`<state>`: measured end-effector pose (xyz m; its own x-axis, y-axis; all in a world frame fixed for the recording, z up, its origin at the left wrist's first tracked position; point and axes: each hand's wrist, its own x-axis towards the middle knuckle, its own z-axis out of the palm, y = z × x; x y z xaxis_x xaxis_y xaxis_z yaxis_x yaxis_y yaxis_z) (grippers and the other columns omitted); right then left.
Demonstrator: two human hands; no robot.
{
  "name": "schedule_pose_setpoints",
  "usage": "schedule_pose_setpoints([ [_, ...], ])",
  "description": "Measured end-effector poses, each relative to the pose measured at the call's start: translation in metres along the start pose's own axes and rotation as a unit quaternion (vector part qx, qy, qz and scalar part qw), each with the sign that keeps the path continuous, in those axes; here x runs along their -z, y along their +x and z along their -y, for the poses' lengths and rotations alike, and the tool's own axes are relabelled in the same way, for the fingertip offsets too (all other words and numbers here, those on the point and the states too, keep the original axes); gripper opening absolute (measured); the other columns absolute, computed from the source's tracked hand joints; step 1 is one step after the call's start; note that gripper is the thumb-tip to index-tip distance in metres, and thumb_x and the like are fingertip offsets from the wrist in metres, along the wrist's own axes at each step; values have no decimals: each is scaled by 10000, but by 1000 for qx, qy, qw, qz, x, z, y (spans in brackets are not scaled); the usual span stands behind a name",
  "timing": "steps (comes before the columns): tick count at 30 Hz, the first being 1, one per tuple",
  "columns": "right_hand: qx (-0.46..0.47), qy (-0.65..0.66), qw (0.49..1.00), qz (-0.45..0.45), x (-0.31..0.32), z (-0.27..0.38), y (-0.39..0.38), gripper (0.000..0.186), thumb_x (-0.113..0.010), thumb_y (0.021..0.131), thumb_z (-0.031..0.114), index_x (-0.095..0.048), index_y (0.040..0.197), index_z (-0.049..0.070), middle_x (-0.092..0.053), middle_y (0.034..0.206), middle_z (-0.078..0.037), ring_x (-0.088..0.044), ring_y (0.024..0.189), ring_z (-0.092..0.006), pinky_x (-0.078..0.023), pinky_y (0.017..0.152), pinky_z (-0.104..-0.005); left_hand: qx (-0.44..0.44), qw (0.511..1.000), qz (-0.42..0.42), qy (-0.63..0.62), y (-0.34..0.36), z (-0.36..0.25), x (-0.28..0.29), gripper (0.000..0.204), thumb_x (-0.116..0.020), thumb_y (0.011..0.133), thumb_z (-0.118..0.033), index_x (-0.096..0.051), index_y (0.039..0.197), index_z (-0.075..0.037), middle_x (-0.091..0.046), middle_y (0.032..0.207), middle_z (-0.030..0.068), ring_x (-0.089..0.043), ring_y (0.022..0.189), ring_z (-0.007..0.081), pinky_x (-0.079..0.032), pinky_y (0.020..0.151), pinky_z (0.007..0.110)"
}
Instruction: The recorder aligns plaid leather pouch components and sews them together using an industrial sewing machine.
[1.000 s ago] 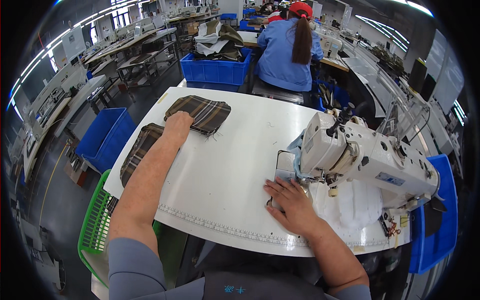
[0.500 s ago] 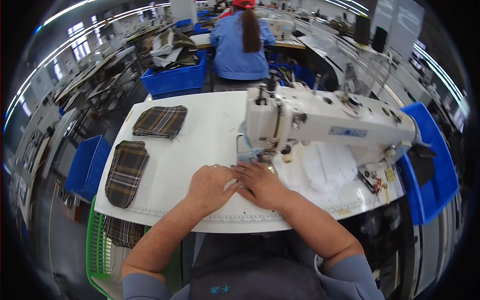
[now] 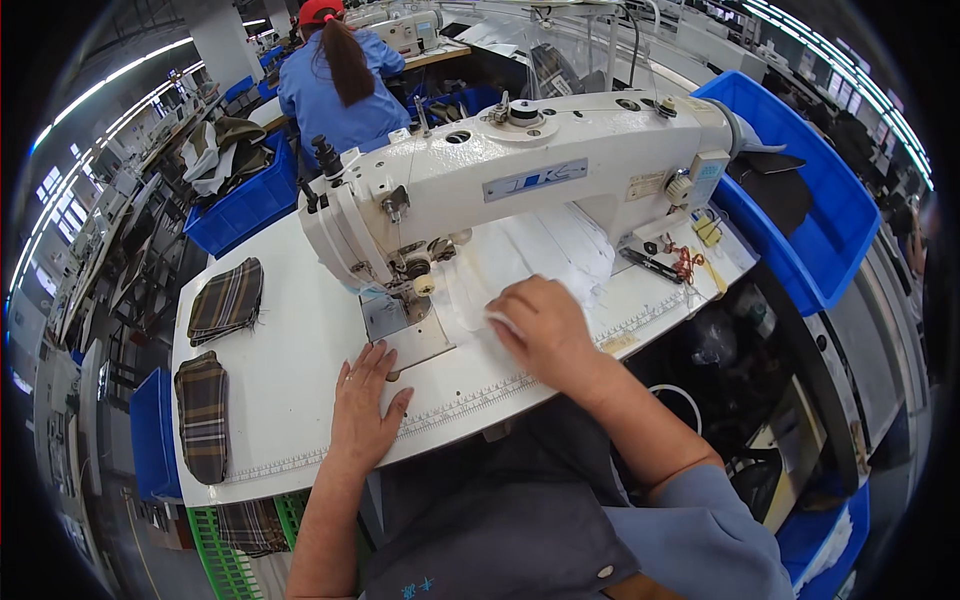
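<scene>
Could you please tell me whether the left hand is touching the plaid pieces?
No, the left hand lies on the white table near the sewing machine, apart from the plaid pieces.

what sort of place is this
Most likely a garment factory's sewing floor: an industrial sewing machine stands on the worktable, plaid fabric pieces lie stacked beside it, and a co-worker in blue sits ahead.

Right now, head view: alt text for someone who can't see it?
A person's right hand pinches a white piece beside a white pile under the arm of a sewing machine, while the left hand rests on the white table. Plaid fabric pieces lie at the table's left; a co-worker in blue faces away beyond.
</scene>
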<state>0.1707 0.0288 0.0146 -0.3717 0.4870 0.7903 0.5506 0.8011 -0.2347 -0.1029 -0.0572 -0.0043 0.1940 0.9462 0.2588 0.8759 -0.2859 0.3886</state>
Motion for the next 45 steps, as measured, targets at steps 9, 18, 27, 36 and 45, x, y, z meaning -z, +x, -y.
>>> schedule_pose_setpoints([
  [9, -173, -184, 965, 65, 26, -59, 23, 342, -781, 806, 212, -642, 1049, 16, -643, 980, -164, -654, 871, -351, -529, 746, -446, -1, 1000, -7, 27, 2, -2, 0, 485, -622, 941, -255, -548, 1369, -39, -500, 1473, 155, -415, 1410, 332, -275, 1177, 508],
  [18, -263, -179, 940, 122, 26, -63, 32, 308, -809, 766, 263, -656, 926, 49, -703, 842, -146, -697, 775, -340, -545, 687, -450, -6, 999, -15, 28, -3, 0, -1, 460, -618, 937, -253, -572, 1341, -37, -522, 1448, 161, -449, 1383, 335, -312, 1157, 503],
  [27, -235, -221, 934, 153, 26, -61, 39, 241, -785, 785, 258, -673, 849, 54, -695, 818, -126, -693, 756, -333, -545, 684, -453, -25, 999, -34, 28, -7, 4, -4, 443, -627, 936, -273, -589, 1314, -45, -540, 1425, 150, -477, 1355, 330, -340, 1139, 500],
  [36, -268, -1, 963, 26, 47, -44, 31, 155, -723, 856, 95, -582, 843, 33, -644, 742, -59, -622, 641, -208, -475, 589, -359, -48, 998, -47, -9, -9, 3, -4, 429, -656, 926, -253, -604, 1296, -43, -580, 1379, 143, -523, 1310, 317, -382, 1113, 468],
  [45, -97, 418, 898, 96, 49, 89, 3, 137, -687, 829, 2, -644, 952, 44, -653, 815, -76, -622, 701, -184, -476, 627, -281, 89, 567, 167, -802, -15, -65, -28, 942, -543, 938, -646, -135, 1580, -90, -295, 1585, 125, -420, 1389, 261, -401, 1112, 420],
])
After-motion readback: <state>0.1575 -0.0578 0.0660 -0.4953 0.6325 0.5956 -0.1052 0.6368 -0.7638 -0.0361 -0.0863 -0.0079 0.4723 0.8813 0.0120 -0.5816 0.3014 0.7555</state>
